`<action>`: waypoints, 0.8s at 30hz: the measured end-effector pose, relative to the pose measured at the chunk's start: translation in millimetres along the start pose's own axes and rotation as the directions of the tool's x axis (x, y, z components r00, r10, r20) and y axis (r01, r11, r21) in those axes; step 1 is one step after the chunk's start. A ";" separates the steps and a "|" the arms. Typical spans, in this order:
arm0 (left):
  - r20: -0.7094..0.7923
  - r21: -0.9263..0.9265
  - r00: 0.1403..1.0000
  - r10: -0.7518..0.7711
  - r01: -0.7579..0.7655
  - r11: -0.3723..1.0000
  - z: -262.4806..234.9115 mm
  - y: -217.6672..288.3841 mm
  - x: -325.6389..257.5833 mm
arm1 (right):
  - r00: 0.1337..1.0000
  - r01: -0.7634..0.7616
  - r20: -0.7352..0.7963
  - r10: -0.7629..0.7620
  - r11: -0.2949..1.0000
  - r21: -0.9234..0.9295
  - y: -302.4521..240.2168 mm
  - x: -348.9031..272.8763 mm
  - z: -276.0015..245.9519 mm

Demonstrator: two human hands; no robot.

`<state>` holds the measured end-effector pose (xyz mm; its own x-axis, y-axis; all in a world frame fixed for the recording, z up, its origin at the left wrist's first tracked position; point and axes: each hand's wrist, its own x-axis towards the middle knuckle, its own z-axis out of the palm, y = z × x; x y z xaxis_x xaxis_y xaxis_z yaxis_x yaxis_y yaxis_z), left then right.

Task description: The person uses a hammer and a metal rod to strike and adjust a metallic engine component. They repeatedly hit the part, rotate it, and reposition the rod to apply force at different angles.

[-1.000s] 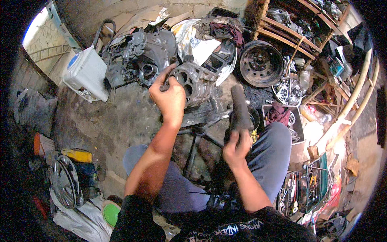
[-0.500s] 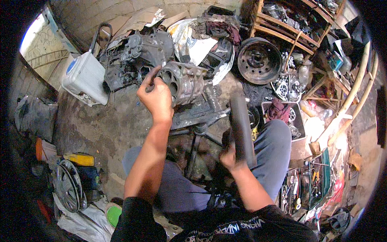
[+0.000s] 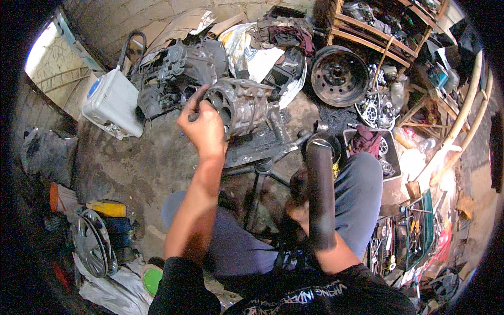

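Note:
My left hand [image 3: 203, 128] is closed at the left end of a grey cylinder block [image 3: 249, 107] with round bores, its dirty index finger pointing up along the face. What those fingers pinch, if anything, is hidden. The block sits on a dark metal plate [image 3: 257, 153] over a stand [image 3: 255, 191] between my knees. Near my right knee, my right hand [image 3: 298, 210] grips what looks like a mallet [image 3: 321, 194]. Its long, dark cylindrical head rises toward the view and covers part of my right forearm; the handle is hidden.
A white plastic container [image 3: 113, 105] and a greasy gearbox-like assembly [image 3: 184, 68] stand beyond the block. Back right are a steel wheel rim [image 3: 339, 76] and a wooden rack [image 3: 367, 31]. A parts tray [image 3: 396, 157] and an open toolbox [image 3: 420, 226] lie right; wheel covers [image 3: 92, 244] lie left.
The mallet has moved slightly right and toward me, and its blur has lessened. My left hand keeps its place at the block. The whole view has shifted a little.

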<state>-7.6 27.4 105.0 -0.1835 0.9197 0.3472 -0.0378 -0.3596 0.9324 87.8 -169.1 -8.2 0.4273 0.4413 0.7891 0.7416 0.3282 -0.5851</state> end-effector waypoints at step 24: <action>-0.037 -0.054 0.998 0.058 -0.060 0.997 4.8 -7.3 -2.7 | 0.953 -0.303 -0.040 0.300 0.944 -0.132 11.9 19.0 26.4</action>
<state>-2.1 28.3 97.8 -0.2219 0.8906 0.3970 -0.0798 -0.4224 0.9029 91.1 -134.8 -5.2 0.6505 0.4856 0.5840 0.6390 0.0656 -0.7664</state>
